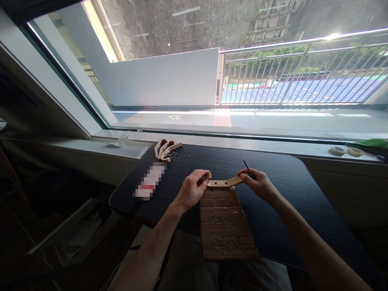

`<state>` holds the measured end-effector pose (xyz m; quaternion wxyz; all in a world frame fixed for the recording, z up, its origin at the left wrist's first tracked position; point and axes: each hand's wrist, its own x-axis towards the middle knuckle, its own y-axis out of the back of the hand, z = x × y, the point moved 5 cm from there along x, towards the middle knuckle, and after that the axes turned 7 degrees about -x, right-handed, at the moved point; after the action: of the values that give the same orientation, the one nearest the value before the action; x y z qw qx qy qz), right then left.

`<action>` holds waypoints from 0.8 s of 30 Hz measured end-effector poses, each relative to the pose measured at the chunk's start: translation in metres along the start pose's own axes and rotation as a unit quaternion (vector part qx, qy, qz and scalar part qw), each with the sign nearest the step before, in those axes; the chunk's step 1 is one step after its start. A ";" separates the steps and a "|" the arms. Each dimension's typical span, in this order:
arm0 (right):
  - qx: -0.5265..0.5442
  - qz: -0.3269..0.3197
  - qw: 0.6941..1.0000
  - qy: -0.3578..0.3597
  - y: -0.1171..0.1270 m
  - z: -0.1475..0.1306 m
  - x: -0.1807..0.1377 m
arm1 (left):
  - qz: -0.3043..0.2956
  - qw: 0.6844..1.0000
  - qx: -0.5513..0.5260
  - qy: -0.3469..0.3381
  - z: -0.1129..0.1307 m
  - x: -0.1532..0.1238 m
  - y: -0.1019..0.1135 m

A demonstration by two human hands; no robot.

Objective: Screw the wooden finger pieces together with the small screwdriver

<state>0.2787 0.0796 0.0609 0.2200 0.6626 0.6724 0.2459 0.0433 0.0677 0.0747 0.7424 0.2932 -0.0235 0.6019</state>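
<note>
A pale, bent wooden piece [222,183] with dark holes is held over the far end of a brown corrugated cardboard sheet [226,234]. My left hand [193,186] is closed on its left end, thumb and fingers pinched. On its right end, the fingers of my right hand [260,184] are closed. That same hand also holds a thin dark tool [247,166], its narrow shaft sticking up to the left; its exact kind is unclear. The cardboard, dotted with many small holes, lies over the table's near edge.
Several similar bent wooden pieces [165,150] lie on the dark table [273,206] at its far left, beside some small screws [173,154]. A blurred pink-and-white item [150,182] is near the left edge. Tape rolls [337,151] rest on the windowsill [312,148].
</note>
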 end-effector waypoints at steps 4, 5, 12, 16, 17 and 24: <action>0.005 0.014 1.000 -0.007 -0.004 0.007 0.000 | -0.009 1.000 0.016 -0.009 0.000 0.003 -0.001; 0.006 0.014 1.000 -0.007 -0.004 0.006 0.000 | -0.009 1.000 0.020 -0.005 0.002 0.004 0.000; 0.030 0.030 0.999 0.014 0.009 -0.027 -0.011 | 0.012 0.999 0.030 -0.014 0.030 -0.002 0.019; 0.028 0.014 0.999 0.021 0.007 -0.036 -0.021 | 0.007 0.999 0.034 0.004 0.037 -0.013 0.028; 0.025 0.011 0.999 0.024 0.006 -0.036 -0.023 | 0.002 0.999 0.033 0.008 0.037 -0.016 0.028; 0.036 0.038 0.998 0.023 0.007 -0.037 -0.032 | -0.004 1.000 0.023 0.007 0.040 -0.023 0.028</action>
<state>0.2620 0.0464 0.0929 0.1710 0.6893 0.6598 0.2456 0.0240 0.0323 0.1103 0.7378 0.3063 -0.0030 0.6015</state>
